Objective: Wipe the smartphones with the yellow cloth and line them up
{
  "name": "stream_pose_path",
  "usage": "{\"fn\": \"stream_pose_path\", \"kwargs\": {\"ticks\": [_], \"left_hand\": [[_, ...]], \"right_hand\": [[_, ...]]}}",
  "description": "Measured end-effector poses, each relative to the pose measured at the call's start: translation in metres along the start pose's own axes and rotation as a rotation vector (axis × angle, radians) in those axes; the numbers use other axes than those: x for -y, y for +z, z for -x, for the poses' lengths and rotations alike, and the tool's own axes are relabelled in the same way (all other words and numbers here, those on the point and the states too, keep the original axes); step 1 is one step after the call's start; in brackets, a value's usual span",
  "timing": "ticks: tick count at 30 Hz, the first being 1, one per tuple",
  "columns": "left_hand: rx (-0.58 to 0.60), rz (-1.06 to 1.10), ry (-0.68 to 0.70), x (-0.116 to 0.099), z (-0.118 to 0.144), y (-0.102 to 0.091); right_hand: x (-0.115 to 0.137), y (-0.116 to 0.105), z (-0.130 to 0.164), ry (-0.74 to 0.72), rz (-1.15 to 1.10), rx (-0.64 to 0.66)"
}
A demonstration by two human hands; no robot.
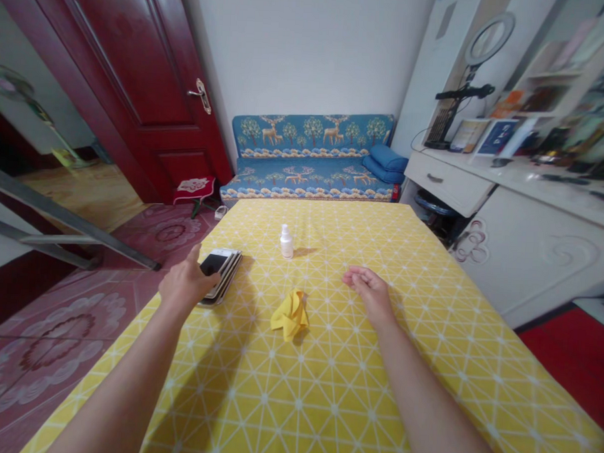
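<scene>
Phones (222,268) under L hand (185,283)

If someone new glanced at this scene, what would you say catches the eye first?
The bright yellow tablecloth fills the foreground. On it the left hand rests on a stack of phones near the left edge, the right hand lies open and empty, and a crumpled yellow cloth sits between them.

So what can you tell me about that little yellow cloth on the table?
The yellow cloth is small, soft-looking and crumpled into a loose bunch with folds sticking up, not spread flat. It lies on the yellow tablecloth with white triangle lines, roughly midway between the two hands. Neither the left hand nor the right hand touches it. A small white bottle stands farther back, apart from it.
</scene>
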State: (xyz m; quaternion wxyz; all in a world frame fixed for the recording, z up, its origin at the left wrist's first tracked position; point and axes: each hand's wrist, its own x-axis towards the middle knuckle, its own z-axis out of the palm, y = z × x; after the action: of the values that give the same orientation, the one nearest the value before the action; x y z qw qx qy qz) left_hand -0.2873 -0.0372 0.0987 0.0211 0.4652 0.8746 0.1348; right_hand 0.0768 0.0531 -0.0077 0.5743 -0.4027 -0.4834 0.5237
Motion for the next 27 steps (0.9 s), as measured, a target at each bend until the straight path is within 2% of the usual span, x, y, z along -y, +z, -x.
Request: {"fn": "stream_pose_path", "kwargs": {"ticks": [5,10,14,16,19,21,23,24,25,27], "left_hand": [[-0.067,-0.158,0.000,-0.003,0.001,-0.002],[-0.022,-0.109,0.010,0.004,-0.009,0.007],[-0.010,-0.034,0.034,0.009,-0.011,0.012],[-0.013,-0.015,0.039,0.010,-0.009,0.012],[-0.050,0.033,0.038,0.006,-0.006,0.011],[-0.062,0.143,0.042,0.001,-0.003,0.013],[-0.026,0.314,0.061,-0.006,0.003,0.020],[0.011,0.406,0.073,-0.010,0.007,0.024],[0.059,0.492,0.093,-0.015,0.012,0.029],[0.149,0.668,0.112,-0.027,0.024,0.038]], "right_hand": [[0.002,0.002,0.002,-0.022,0.082,0.034],[0.002,0.002,0.003,-0.053,0.178,0.074],[0.010,0.010,0.010,-0.095,0.264,0.163],[0.017,0.020,0.019,-0.154,0.330,0.263],[0.026,0.042,0.037,-0.339,0.528,0.540],[0.028,0.058,0.048,-0.452,0.650,0.704],[0.025,0.072,0.055,-0.502,0.673,0.781],[0.022,0.076,0.056,-0.491,0.632,0.777],[0.020,0.079,0.056,-0.438,0.544,0.720],[0.015,0.079,0.051,-0.256,0.300,0.470]]}}
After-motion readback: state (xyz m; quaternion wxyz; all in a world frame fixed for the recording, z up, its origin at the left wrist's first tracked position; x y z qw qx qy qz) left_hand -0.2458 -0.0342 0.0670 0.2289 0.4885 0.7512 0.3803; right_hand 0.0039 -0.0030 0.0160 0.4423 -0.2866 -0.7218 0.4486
